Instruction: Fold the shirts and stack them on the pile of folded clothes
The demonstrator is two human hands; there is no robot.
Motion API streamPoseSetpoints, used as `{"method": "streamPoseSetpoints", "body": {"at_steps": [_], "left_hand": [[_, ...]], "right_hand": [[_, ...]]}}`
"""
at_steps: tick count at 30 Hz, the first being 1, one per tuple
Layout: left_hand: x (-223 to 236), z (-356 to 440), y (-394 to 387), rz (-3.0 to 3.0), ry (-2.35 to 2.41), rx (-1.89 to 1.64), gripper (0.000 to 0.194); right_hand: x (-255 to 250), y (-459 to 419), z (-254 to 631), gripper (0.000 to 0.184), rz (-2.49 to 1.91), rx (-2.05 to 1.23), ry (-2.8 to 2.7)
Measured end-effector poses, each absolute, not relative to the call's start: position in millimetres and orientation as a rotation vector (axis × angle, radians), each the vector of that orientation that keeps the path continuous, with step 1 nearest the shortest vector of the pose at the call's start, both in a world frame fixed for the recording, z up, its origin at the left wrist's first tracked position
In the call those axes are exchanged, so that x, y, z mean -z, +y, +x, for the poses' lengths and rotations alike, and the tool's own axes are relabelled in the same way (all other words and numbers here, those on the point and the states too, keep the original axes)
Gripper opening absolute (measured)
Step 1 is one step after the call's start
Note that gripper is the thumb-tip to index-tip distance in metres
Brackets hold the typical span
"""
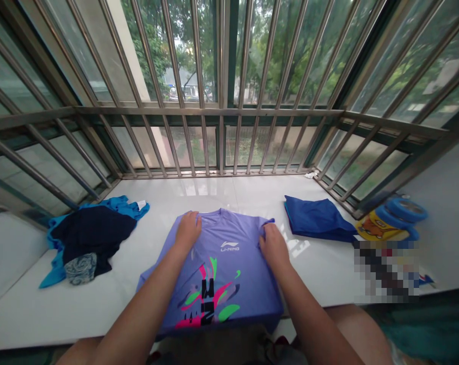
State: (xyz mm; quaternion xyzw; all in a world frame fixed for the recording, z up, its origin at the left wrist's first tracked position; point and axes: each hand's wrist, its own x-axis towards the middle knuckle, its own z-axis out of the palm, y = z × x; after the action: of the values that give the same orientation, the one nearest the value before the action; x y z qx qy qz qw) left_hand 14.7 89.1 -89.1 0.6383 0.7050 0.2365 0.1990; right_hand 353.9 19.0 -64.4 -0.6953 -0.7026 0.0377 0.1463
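A: How far along is it?

B: Partway, I'd judge. One blue cloth (316, 215) lies folded in a flat packet on the right of the white ledge (168, 191), near a yellow-and-blue bottle (379, 223). That piece looks done.

A: And the purple shirt (250, 286)?

B: In the middle, between the person's arms, front up with the collar toward the window bars (221, 142). Its body is laid out broad and its lower end drops over the near edge, so it isn't a packet yet.

A: What are the hands doing?

B: The right hand (274, 244) has cloth gathered between thumb and fingers at the shirt's right shoulder edge. The left hand (189, 229) is on the other shoulder, beside the collar; its fingertips are hidden, so I can't tell whether it pinches or merely presses.

A: Anything else left?

B: On the left there's a loose heap, a dark garment (94, 225) over a bright blue one (54, 274), both rumpled and untouched by either hand.
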Motion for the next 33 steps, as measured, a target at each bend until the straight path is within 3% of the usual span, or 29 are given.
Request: {"method": "streamPoseSetpoints", "body": {"at_steps": [4, 7, 12, 17, 24, 33], "left_hand": [[101, 66, 92, 1.619, 1.717, -0.685, 0.047], [114, 92, 93, 1.519, 1.620, -0.693, 0.041], [122, 98, 92, 1.543, 1.541, -0.725, 0.051], [115, 97, 88, 1.665, 1.463, -0.690, 0.051], [100, 94, 88, 1.827, 1.452, -0.605, 0.036], [94, 98, 161, 1.942, 1.848, -0.631, 0.028]], "right_hand": [[66, -14, 330, 0.022, -1.282, -0.149, -2.626], [74, -40, 326, 0.016, -1.109, -0.153, -2.761], [91, -66, 348, 0.034, -1.170, -0.133, -2.632], [102, -63, 383, 0.053, -1.509, -0.076, -2.306], [84, -60, 387, 0.037, -1.638, -0.210, -2.260], [60, -39, 281, 0.017, -1.676, -0.304, -2.253]]}}
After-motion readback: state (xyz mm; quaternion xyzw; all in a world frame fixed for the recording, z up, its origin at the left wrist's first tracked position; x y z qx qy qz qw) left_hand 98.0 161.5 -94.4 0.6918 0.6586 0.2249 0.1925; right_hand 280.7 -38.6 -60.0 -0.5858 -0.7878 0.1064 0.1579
